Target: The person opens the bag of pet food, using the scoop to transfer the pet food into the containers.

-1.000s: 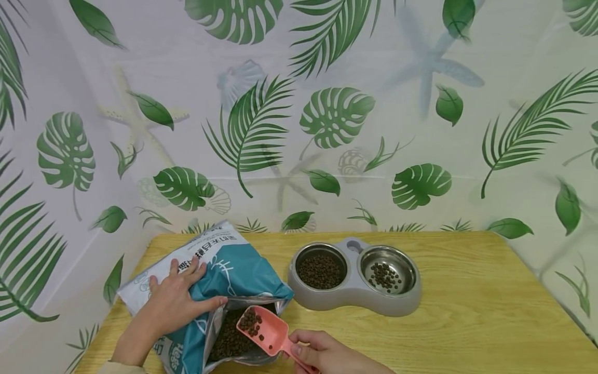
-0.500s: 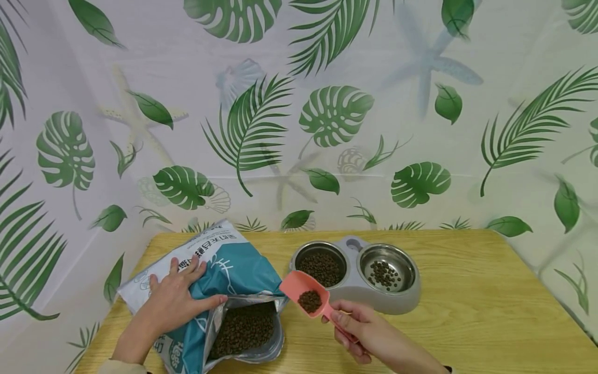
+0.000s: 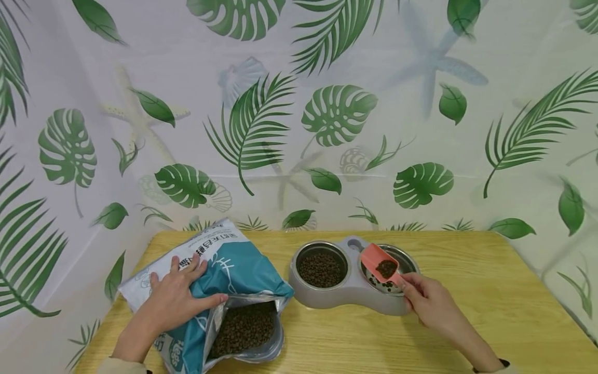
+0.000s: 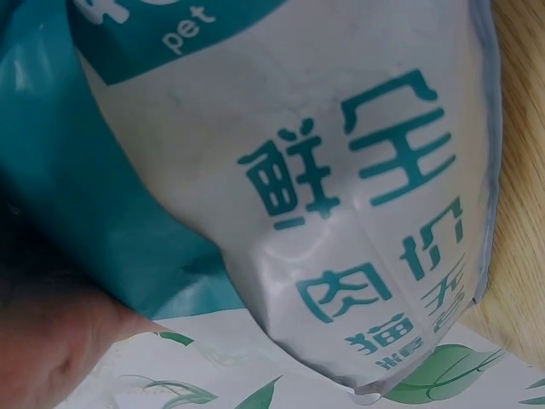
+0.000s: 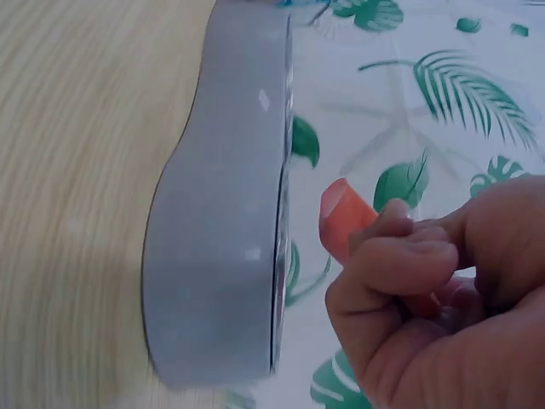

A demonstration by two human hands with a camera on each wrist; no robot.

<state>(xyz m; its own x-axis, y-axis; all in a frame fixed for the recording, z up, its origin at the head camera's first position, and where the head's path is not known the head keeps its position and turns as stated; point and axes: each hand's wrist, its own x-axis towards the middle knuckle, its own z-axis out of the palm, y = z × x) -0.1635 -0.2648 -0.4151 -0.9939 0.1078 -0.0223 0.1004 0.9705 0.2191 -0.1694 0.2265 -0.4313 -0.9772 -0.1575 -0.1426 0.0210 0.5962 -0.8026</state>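
In the head view, a pink scoop (image 3: 375, 257) carrying brown kibble (image 3: 385, 268) hangs over the right steel bowl (image 3: 407, 258). My right hand (image 3: 434, 304) grips its handle; in the right wrist view the curled fingers (image 5: 375, 294) wrap it. Some kibble lies at the bottom of that bowl, partly hidden by the scoop. The left bowl (image 3: 322, 270) holds much more. My left hand (image 3: 175, 298) rests with spread fingers on the teal and white pet food bag (image 3: 249, 267). The bag lies with its mouth gaping toward me, kibble (image 3: 245, 330) showing inside.
Both bowls sit in one grey double stand (image 3: 345, 297) near the back of the wooden table (image 3: 490, 306). Behind the table hangs a leaf-patterned cloth (image 3: 327, 156). The bag occupies the table's left side.
My right hand has lifted the scoop with kibble out of the bag's mouth and carried it right, past the left bowl, to above the right bowl. The left hand has stayed on the bag.
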